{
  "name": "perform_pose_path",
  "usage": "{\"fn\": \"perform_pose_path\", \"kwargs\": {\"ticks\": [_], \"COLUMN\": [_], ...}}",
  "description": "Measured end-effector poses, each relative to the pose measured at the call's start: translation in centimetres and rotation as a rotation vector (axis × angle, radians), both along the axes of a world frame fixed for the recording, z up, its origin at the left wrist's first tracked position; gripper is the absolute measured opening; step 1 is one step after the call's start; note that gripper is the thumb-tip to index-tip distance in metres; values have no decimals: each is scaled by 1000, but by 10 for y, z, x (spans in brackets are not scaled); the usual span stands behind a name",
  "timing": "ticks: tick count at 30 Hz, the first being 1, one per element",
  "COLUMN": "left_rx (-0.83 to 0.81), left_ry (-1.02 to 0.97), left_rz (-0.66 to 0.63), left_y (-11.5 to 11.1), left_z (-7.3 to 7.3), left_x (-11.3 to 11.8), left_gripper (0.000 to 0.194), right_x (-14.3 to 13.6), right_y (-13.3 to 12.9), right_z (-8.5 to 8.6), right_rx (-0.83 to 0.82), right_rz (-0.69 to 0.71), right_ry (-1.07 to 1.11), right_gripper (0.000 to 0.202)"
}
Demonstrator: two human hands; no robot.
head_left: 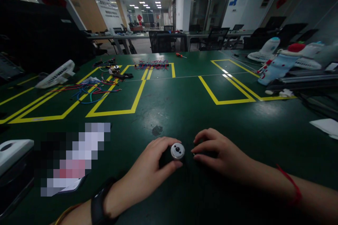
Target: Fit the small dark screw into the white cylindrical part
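Note:
My left hand [155, 161] grips a small motor [177, 151] between thumb and fingers. Its round silver end faces up, showing dark holes and a raised centre; its lower part is hidden. A short gap to the right, my right hand [219, 151] is closed in a pinch, thumb near the fingertips. A tiny light speck shows at those fingertips, too small to name. Both hands are low over the dark green table [169, 116].
Loose coloured wires [92, 89] and a white fan [56, 74] are at left. A wire bundle [153, 64] and an orange screwdriver [181, 55] lie far back. Right stands a light-blue bottle [278, 66]. A blurred-out flat object [76, 161] lies near my left arm.

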State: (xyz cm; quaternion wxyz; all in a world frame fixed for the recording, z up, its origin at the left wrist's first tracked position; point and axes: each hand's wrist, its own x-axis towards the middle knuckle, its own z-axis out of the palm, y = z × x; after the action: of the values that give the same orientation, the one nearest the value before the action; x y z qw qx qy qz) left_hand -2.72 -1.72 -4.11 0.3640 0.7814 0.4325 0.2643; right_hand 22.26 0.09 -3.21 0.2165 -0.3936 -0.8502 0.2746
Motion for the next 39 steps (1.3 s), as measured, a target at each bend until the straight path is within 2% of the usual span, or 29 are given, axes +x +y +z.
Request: {"fn": "perform_pose_path", "kwargs": {"ticks": [3, 6, 10, 13, 16, 19, 29, 31, 34, 35, 37, 39], "left_rx": [5, 5, -3, -10, -9, -6, -3, 3, 10, 9, 6, 3], "left_ry": [2, 6, 13, 19, 17, 22, 24, 24, 26, 26, 27, 28], "left_rz": [4, 6, 6, 7, 3, 1, -5, -7, -13, -13, -9, -9], "left_y": [0, 0, -1, -1, 0, 0, -1, -1, -1, -1, -1, -1], "left_z": [-1, -2, -1, 1, 1, -1, 0, 0, -1, -1, -1, -1], "left_x": [0, 0, 0, -1, -2, -3, -2, -2, -2, -1, -1, -1], "left_gripper": [37, 37, 37, 37, 36, 37, 39, 38, 38, 38, 38, 38], "right_x": [1, 1, 5, 10, 15, 16, 13, 12, 7, 6, 3, 1], "right_y": [-1, -2, -2, 1, 5, 7, 5, 3, -1, -2, -4, -4], "right_z": [-7, -6, -1, 0, -3, -6, -3, -1, 2, 2, 0, -2], "right_rx": [37, 33, -99, -281, -454, -539, -515, -451, -269, -205, -107, -65], "right_rz": [16, 25, -17, -189, -443, -516, -498, -419, -190, -124, -56, -36], "right_ry": [-46, -50, 68, 307, 588, 703, 620, 509, 257, 179, 65, 1], "right_gripper": [18, 19, 26, 15, 19, 20, 22, 20, 13, 17, 23, 18]}}
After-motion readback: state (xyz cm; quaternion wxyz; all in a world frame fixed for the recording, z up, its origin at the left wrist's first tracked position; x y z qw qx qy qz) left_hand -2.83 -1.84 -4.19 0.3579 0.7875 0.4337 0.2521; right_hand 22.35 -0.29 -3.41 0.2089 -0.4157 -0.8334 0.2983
